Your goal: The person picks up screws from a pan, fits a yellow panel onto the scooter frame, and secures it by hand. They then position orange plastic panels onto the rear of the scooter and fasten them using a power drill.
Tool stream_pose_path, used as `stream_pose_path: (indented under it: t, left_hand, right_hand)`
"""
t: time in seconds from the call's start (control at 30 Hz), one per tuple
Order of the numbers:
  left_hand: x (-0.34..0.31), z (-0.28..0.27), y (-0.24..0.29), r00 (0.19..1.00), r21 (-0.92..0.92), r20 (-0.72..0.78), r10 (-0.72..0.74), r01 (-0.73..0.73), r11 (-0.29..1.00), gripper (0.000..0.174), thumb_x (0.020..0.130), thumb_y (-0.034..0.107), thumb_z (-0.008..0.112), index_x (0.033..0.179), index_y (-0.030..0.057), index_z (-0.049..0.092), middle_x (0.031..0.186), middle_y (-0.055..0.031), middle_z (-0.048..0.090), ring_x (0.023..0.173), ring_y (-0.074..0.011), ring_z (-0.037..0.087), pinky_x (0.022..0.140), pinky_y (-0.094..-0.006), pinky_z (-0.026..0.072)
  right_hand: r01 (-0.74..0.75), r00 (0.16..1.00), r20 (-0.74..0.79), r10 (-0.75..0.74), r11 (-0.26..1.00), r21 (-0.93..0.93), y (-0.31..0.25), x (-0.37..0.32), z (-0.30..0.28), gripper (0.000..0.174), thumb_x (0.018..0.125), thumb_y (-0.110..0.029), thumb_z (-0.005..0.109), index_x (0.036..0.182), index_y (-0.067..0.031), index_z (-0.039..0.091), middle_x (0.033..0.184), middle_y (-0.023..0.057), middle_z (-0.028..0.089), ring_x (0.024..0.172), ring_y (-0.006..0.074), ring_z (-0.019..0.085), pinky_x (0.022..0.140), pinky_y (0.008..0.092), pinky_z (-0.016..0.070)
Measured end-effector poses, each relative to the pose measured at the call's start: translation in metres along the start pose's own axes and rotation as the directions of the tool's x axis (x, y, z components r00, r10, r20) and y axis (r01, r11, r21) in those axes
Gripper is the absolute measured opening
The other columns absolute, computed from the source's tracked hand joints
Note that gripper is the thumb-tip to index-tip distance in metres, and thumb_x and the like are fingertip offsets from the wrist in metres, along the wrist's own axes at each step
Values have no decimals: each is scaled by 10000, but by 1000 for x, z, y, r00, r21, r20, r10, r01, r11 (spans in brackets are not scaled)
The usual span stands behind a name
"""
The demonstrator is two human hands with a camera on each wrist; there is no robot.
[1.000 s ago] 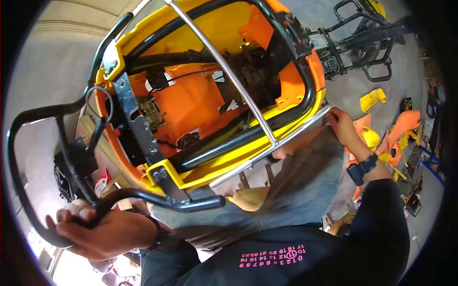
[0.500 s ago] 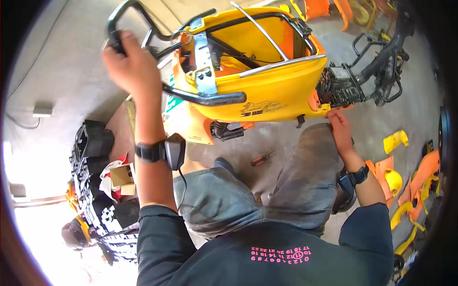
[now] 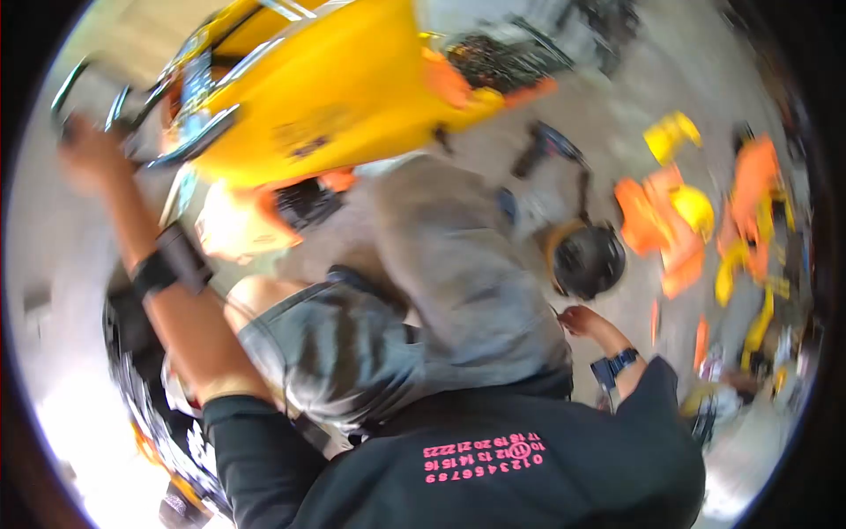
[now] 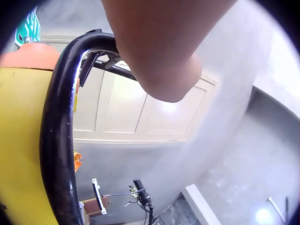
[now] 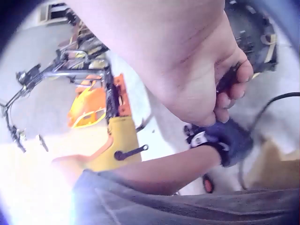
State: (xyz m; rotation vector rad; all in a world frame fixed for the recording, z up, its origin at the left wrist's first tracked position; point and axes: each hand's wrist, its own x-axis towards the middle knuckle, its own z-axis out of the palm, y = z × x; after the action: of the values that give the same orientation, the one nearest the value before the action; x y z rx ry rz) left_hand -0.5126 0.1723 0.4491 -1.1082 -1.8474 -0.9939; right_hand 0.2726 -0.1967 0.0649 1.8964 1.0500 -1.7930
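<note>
My left hand (image 3: 93, 157), blurred in the head view, grips the black tubular rail (image 4: 57, 136) at one end of the yellow vehicle body (image 3: 339, 97). The left wrist view shows the rail curving up to that hand, whose fingers are hidden. By my right thigh, my right hand (image 3: 589, 320) has its fingers curled. A small dark object (image 5: 228, 78) shows between thumb and fingers in the right wrist view; its kind cannot be made out. Beyond this hand stands a round black container (image 3: 590, 261) on the floor.
A drill-shaped tool (image 3: 551, 145) lies on the floor past my knee. Orange panels (image 3: 665, 220) and a yellow part (image 3: 671, 137) are scattered at the right. A bare black frame section (image 3: 507, 62) extends from the yellow body. A dark handlebar (image 4: 144, 194) shows in the left wrist view.
The view has swung right and the yellow body has shifted to the upper left. My left hand stays on the rail. My right hand has moved from near the body back beside my thigh.
</note>
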Motion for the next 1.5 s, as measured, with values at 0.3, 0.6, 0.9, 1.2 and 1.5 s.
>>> stream_pose_path:
  t: [0.3,0.6,0.9,1.2,1.5]
  left_hand:
    - [11,-17,18,981,-590,53,-186,181,787,301,850,246,722,934,-41,696,883,-120,693,761,-212,641,660,-344,530]
    - [-22,-66,84,975,-473,81,-206,219,853,379,870,303,678,912,-73,687,850,-149,680,744,-230,631,645,-354,502]
    - [-12,-57,75,948,-496,27,-318,289,819,337,841,248,727,913,-80,687,874,-154,700,753,-239,649,667,-366,517]
    - [-9,-56,74,941,-476,1,-339,298,827,313,840,240,716,861,-70,682,869,-148,695,732,-234,626,661,-369,514]
    - [-37,-50,69,967,-356,-41,-253,222,908,245,834,178,633,912,-46,698,931,-142,712,826,-238,654,741,-345,513]
  right_hand:
    - [210,894,-266,-359,863,-459,171,131,97,196,794,-79,537,939,-19,655,883,183,662,889,368,646,791,453,523]
    - [-38,839,-544,-19,995,-94,99,82,60,346,843,-158,510,1156,-72,630,1167,212,629,1067,383,608,909,444,496]
    - [92,995,-33,-91,995,44,59,-12,-57,239,890,-213,552,864,-14,682,767,75,680,658,160,649,627,321,524]
    - [317,667,-627,-403,915,-251,4,53,-98,172,862,-124,559,968,-40,666,817,159,686,795,306,676,732,388,524]
    - [125,743,-604,-288,946,-298,17,89,-64,268,852,-85,503,1045,-99,687,961,223,672,931,396,649,801,467,513]
